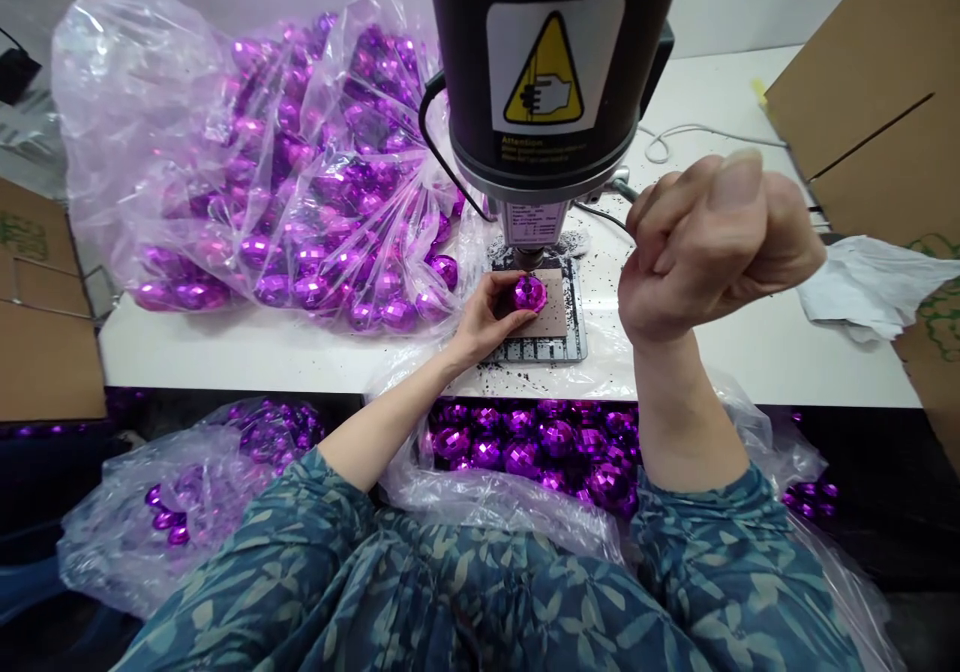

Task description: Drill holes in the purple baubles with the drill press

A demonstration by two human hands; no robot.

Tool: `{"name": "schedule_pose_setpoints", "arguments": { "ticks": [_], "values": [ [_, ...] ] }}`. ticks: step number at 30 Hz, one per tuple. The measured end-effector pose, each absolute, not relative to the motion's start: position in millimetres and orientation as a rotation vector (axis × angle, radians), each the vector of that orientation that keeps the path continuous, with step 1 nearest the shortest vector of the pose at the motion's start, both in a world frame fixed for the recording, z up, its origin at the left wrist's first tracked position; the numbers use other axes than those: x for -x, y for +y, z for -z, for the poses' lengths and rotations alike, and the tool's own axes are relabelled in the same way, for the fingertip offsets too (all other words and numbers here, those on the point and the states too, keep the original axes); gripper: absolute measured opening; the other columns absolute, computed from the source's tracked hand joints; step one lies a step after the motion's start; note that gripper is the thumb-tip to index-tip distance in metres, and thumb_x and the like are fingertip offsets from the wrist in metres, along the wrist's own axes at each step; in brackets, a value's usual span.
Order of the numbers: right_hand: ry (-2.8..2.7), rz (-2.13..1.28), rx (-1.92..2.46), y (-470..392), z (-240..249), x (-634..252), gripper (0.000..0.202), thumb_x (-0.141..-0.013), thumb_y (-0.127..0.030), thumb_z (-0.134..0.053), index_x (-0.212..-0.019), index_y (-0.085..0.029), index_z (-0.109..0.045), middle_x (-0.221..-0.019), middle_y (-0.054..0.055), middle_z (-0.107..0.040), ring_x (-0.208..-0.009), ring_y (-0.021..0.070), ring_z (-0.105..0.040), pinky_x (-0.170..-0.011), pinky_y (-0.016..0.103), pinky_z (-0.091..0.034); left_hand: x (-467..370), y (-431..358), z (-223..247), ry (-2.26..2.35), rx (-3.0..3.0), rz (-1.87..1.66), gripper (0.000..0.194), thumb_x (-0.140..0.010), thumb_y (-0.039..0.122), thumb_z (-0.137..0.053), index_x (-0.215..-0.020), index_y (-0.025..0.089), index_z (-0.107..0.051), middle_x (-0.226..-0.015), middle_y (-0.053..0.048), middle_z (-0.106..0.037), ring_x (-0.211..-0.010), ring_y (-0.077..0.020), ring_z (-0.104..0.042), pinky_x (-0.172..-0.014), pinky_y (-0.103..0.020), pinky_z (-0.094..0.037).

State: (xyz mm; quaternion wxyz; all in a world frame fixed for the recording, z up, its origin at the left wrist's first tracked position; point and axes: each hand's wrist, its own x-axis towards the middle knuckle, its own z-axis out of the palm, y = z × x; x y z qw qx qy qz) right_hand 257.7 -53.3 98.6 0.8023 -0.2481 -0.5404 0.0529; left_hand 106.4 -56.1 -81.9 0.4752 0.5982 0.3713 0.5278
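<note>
One ball [530, 294], pinched by my left hand [480, 327], sits, likely for steadiness, beneath the press [551, 82] whose lever [624, 189] my right hand [709, 242] clasps.

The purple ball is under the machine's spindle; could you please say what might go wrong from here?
The left hand holds the purple ball just beneath the spindle, which could hurt that hand if lowered. The ball is rounded, so it might turn or slip if held loosely. The large plastic bag lies close beside the metal base, so loose film might get caught.
</note>
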Motion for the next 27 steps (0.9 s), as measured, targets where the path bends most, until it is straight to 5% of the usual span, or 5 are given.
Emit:
{"name": "schedule_pose_setpoints", "arguments": {
  "ticks": [11,22,27],
  "values": [
    [-1.213,0.074,0.079,-29.9,-72.6,-261.0,0.052,-0.096,-0.014,-0.053,-0.065,-0.019,-0.012,-0.046,-0.007,-0.015,-0.034,0.0021,-0.015,-0.034,0.022,-0.018,-104.7,-52.6,90.6,0.905,-1.563,-1.327,0.061,-0.083,0.053,-0.086,-0.129,0.024,-0.058,-0.131,-0.011,-0.068,-0.124,-0.0262,-0.068,-0.111,-0.047,-0.055],
    [-1.251,0.143,0.137,-29.3,-49.3,-267.8,0.055,-0.096,-0.023,-0.057,-0.06,-0.02,-0.016,-0.043,-0.008,-0.021,-0.034,0.0051,-0.019,-0.034,0.026,-0.024,-105.8,-56.8,82.3,0.905,-1.463,-1.311,0.064,-0.078,0.053,-0.09,-0.125,0.023,-0.06,-0.129,-0.012,-0.07,-0.122,-0.0268,-0.07,-0.112,-0.048,-0.055],
    [-1.141,0.024,0.244,-35.0,-92.7,-257.6,0.053,-0.099,-0.018,-0.056,-0.055,-0.02,-0.025,-0.044,-0.008,-0.026,-0.035,0.0037,-0.023,-0.038,0.026,-0.018,-107.5,-53.5,84.4,0.918,-1.469,-1.311,0.062,-0.078,0.052,-0.091,-0.123,0.022,-0.059,-0.126,-0.011,-0.071,-0.119,-0.0253,-0.071,-0.109,-0.047,-0.056]
  ]
}}
